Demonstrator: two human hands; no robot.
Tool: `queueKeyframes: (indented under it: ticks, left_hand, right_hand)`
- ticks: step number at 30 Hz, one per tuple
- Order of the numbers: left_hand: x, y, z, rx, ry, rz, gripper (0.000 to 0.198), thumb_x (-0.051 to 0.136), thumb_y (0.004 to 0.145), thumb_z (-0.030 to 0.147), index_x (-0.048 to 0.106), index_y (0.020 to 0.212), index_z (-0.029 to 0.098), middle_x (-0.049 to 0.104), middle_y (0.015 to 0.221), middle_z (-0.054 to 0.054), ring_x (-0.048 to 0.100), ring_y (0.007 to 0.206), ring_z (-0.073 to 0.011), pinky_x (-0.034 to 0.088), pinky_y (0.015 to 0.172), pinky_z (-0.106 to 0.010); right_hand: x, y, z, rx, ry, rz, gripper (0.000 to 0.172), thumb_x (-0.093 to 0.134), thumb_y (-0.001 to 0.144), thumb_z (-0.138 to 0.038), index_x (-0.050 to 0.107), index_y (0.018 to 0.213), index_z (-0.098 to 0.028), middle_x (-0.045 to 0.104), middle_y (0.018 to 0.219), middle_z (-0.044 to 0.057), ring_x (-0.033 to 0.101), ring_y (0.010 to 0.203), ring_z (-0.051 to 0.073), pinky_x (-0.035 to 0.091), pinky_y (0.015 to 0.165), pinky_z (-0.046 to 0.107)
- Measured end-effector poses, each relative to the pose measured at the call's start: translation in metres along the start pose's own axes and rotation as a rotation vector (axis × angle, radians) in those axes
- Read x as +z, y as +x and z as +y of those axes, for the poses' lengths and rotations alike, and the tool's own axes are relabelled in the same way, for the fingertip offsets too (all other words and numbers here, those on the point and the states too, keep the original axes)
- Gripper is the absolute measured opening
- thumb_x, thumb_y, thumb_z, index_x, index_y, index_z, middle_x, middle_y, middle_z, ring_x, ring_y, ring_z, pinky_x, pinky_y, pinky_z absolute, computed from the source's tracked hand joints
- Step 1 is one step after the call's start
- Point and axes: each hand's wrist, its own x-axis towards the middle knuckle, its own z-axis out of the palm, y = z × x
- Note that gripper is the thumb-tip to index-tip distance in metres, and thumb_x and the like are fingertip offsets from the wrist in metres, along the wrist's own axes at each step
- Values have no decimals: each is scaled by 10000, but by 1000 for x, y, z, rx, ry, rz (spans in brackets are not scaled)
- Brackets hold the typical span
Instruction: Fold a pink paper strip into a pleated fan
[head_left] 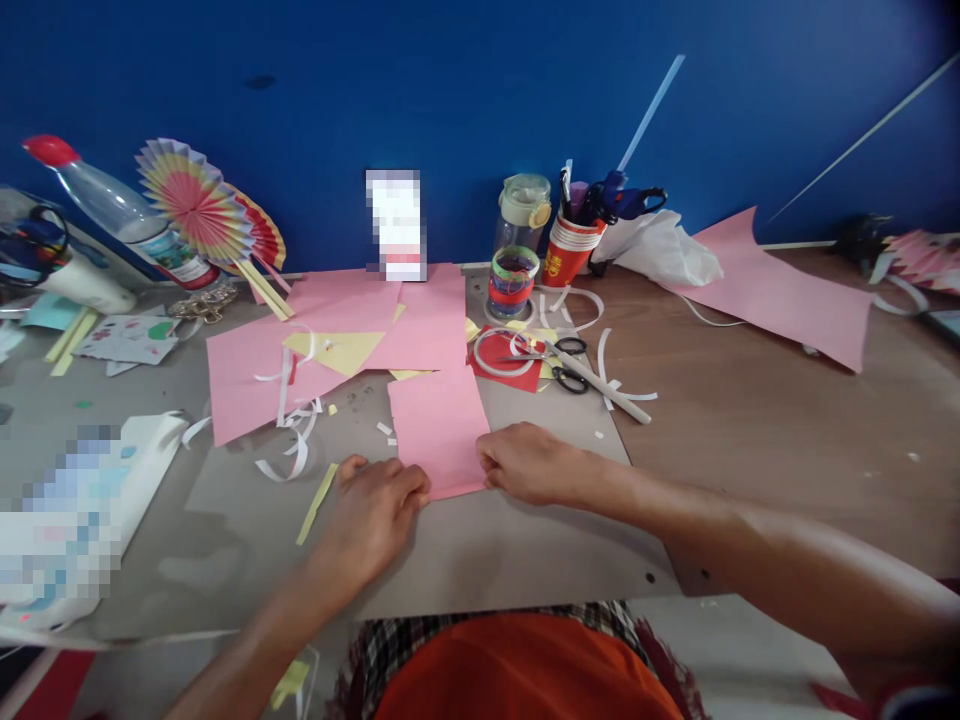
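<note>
A pink sheet of paper (441, 425) lies on the desk in front of me, its near edge towards my body. My left hand (379, 515) pinches the sheet's near left corner, thumb and fingers pressed together. At the right edge, close to the near corner, my right hand (525, 462) grips the paper with curled fingers. Just beyond, larger pink sheets (424, 325) overlap one another, with a pale yellow piece of paper (345, 350) between them. A thin yellow strip (318, 505) rests left of my left hand.
Scissors (571, 365) and a grey stick-like tool (607, 385) lie on a red paper scrap (502, 365). Behind stand a clear bottle (521, 220) and a red paper cup (574, 250) of tools. Folded paper fans (193, 205) lean at left; curled white strips (296, 450) are scattered about.
</note>
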Motion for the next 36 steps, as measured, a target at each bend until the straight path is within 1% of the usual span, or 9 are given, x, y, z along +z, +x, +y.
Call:
queueKeyframes:
  ticks: [4, 10, 15, 18, 23, 27, 29, 33, 36]
  left_hand:
    - [-1, 2, 0, 26, 35, -23, 220, 407, 865, 172, 603, 794, 239, 622, 738, 21, 575, 706, -154, 248, 829, -372]
    - [-3, 3, 3, 45, 92, -40, 241, 381, 874, 174, 604, 808, 239, 620, 728, 1, 567, 704, -176, 239, 841, -405]
    - [0, 2, 3, 49, 120, -16, 198, 394, 858, 149, 570, 797, 217, 614, 733, 5, 566, 706, -179, 237, 868, -418]
    - [3, 1, 4, 20, 112, -6, 158, 414, 841, 125, 547, 797, 199, 607, 744, 11, 563, 712, -172, 253, 863, -407]
    - [5, -2, 4, 4, 108, 17, 178, 416, 848, 109, 559, 810, 208, 594, 788, 3, 558, 757, -174, 276, 854, -404]
    - [9, -1, -1, 19, 138, 63, 166, 433, 855, 140, 570, 789, 205, 557, 828, -10, 528, 706, -161, 311, 839, -404]
    - [13, -2, -3, 22, 127, 100, 142, 449, 851, 143, 562, 787, 199, 542, 839, -17, 525, 723, -165, 328, 831, -403]
    - [25, -5, -9, 75, 55, 261, 114, 470, 849, 154, 572, 861, 202, 527, 884, -36, 522, 847, -191, 344, 839, -398]
    - [33, -8, -12, 129, 56, 345, 165, 466, 854, 166, 619, 888, 219, 506, 857, -34, 515, 847, -191, 336, 826, -389]
  right_hand:
    - [-6, 0, -3, 25, -25, -41, 143, 562, 804, -231, 644, 910, -181, 697, 920, 61, 609, 824, 186, 294, 567, 244]
    - [-10, 1, 0, 18, -10, -83, 195, 553, 815, -282, 652, 940, -171, 690, 945, 79, 612, 859, 201, 315, 573, 240]
    - [-20, -1, -7, 27, -53, -154, 192, 547, 824, -239, 670, 929, -136, 688, 966, 114, 618, 886, 221, 336, 577, 244]
    - [-23, -2, -10, 35, -72, -165, 214, 546, 835, -247, 675, 952, -122, 684, 992, 130, 620, 901, 230, 350, 582, 246]
    - [-24, 0, -12, 27, -108, -181, 230, 542, 839, -243, 684, 973, -122, 691, 995, 130, 631, 888, 230, 379, 598, 248]
    - [-24, 3, -13, 45, -157, -191, 251, 569, 815, -270, 703, 953, -108, 703, 941, 150, 644, 874, 258, 403, 617, 268]
    - [-26, 4, -13, 68, -180, -197, 265, 580, 811, -305, 712, 947, -120, 708, 928, 147, 651, 867, 258, 418, 632, 273]
    - [-28, 3, -14, 97, -196, -205, 312, 577, 818, -372, 718, 945, -124, 712, 936, 145, 658, 859, 261, 431, 642, 285]
    - [-29, 4, -13, 101, -192, -221, 327, 587, 811, -389, 716, 954, -125, 714, 937, 139, 660, 860, 258, 429, 636, 281]
